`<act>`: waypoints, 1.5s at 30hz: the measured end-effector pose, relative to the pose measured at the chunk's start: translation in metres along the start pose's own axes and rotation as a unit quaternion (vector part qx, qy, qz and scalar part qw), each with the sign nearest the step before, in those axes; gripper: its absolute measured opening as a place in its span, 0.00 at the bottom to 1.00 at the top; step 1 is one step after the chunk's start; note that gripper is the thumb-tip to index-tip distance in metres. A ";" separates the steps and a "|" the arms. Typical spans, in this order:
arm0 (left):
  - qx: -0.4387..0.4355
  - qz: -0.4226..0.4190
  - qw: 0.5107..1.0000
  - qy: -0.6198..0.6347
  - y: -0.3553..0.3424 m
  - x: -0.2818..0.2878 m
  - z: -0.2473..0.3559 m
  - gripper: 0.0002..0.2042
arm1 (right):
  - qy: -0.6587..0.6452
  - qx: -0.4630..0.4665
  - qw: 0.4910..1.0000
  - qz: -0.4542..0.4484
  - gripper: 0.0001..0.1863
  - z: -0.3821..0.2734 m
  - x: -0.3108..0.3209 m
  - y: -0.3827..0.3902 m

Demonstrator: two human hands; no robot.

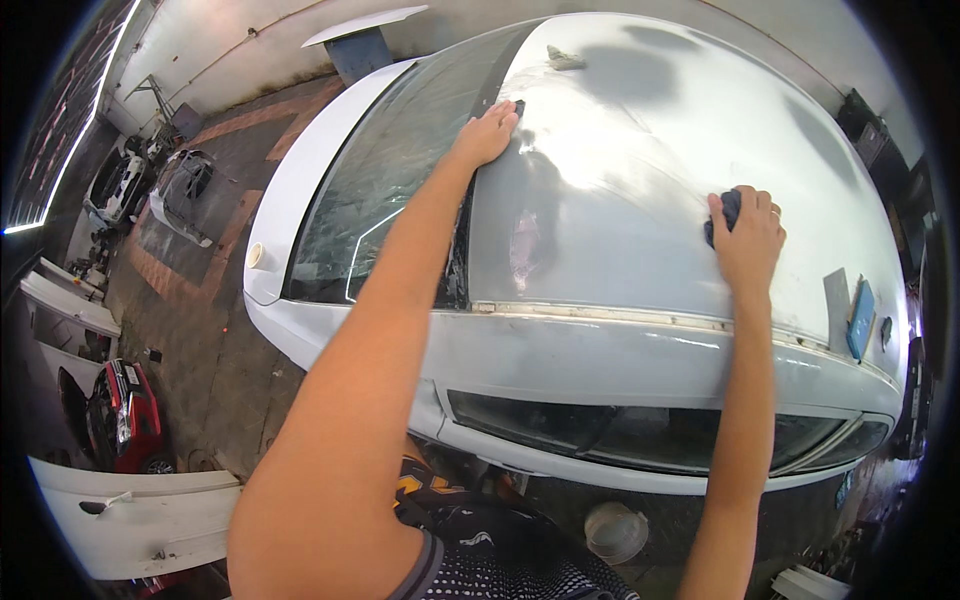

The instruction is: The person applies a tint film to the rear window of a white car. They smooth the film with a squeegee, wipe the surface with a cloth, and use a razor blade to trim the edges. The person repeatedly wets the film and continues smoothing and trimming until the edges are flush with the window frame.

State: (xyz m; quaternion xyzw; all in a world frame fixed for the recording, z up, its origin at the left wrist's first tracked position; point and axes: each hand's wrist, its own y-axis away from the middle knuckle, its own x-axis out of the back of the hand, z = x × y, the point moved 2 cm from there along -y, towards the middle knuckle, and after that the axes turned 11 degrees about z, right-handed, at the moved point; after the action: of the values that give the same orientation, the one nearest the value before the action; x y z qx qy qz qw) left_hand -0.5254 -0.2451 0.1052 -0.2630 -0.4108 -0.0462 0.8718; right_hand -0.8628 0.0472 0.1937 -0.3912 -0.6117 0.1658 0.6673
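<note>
Under the right hand (752,235), a dark pad (728,214) sits on the car roof (625,245), fingers curled around it, clamped on. Roof: white-grey, patchy, darker grey spots. Left hand (487,135) well apart, farther forward and left, lying flat at the roof's front edge beside the windshield (385,205). Small dark piece (518,108) shows at its fingertips; cannot tell if gripped or just pressed, and finger closure unclear.

Just beyond the left hand, to its right, a crumpled grey cloth (566,59) on the roof. Right of and nearer the body than the right hand: blue tool (860,318) near the roof's side edge, with a thin grey sheet (835,305) just beside it. Left of the left hand, nearer the body, a pale cup-like thing (257,256) on the hood (278,225). Below both hands, on the floor, a bucket (616,532).
</note>
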 end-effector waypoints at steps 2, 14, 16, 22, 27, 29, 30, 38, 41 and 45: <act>-0.008 -0.001 1.000 -0.013 0.000 -0.008 0.020 0.29 | 0.010 -0.009 1.000 0.003 0.24 0.008 0.000 -0.001; -0.101 -0.048 0.994 -0.010 0.092 0.015 0.044 0.28 | 0.023 -0.026 0.999 -0.010 0.24 0.025 0.006 0.006; -0.026 -0.012 0.998 -0.056 0.035 0.008 0.015 0.29 | -0.002 -0.011 1.000 -0.005 0.24 0.009 0.000 0.003; -0.105 0.003 0.980 -0.171 0.047 -0.025 0.045 0.29 | 0.020 -0.019 1.000 0.006 0.24 0.029 0.001 0.006; -0.041 -0.031 0.988 -0.143 0.025 0.004 0.037 0.30 | -0.002 -0.022 1.000 0.000 0.23 0.016 0.002 0.005; -0.002 -0.027 0.982 -0.187 0.005 -0.002 0.035 0.31 | -0.013 -0.017 1.000 0.002 0.23 0.008 0.003 0.001; -0.010 0.007 0.986 -0.165 0.015 -0.006 0.033 0.30 | -0.014 -0.012 1.000 0.007 0.23 0.008 0.002 0.002; 0.033 -0.027 0.987 -0.153 0.004 0.004 0.044 0.27 | -0.016 -0.028 0.999 -0.001 0.25 0.015 0.000 0.003; -0.032 0.000 0.988 -0.151 0.029 -0.013 0.050 0.28 | -0.011 -0.026 1.000 0.007 0.25 0.025 -0.001 0.004; -0.037 -0.008 0.994 -0.104 0.042 -0.013 0.054 0.27 | 0.009 -0.036 0.999 0.006 0.25 0.037 0.001 0.006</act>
State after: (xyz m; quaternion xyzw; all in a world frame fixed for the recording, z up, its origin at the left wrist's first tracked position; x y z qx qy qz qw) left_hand -0.5588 -0.1844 0.1064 -0.2947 -0.4990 -0.0408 0.8139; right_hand -0.8964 0.0630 0.1881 -0.4203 -0.6091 0.1440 0.6570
